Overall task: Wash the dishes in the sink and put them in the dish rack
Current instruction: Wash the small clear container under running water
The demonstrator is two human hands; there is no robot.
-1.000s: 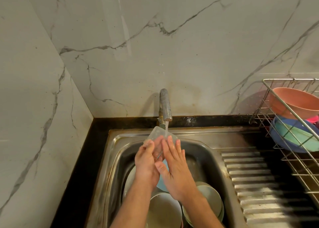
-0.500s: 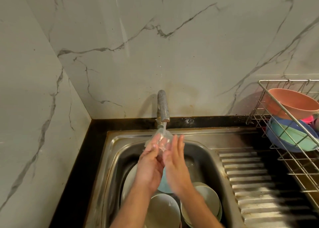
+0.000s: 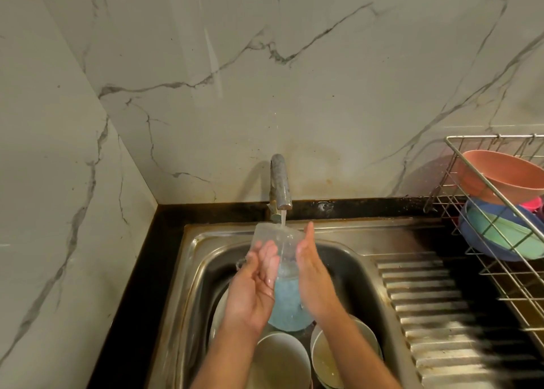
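Clear tub [image 3: 275, 242] is sitting under the tap [image 3: 280, 182] stream, above the sink [image 3: 347, 241] — left hand [image 3: 254, 282] is cupping its left side with fingers loosely curled round it, right hand [image 3: 312, 273] is pressing flat against its right wall, fingers straight. Judging it as thin plastic: light, a bit flexible, not fragile, but wet and slippery. Best hold looks like the rim or opposite walls, squeezed gently so it is not buckling or popping out. Bowls [image 3: 279, 359] are waiting below in the basin; rack [image 3: 500, 212] is standing to the right, already holding bowls
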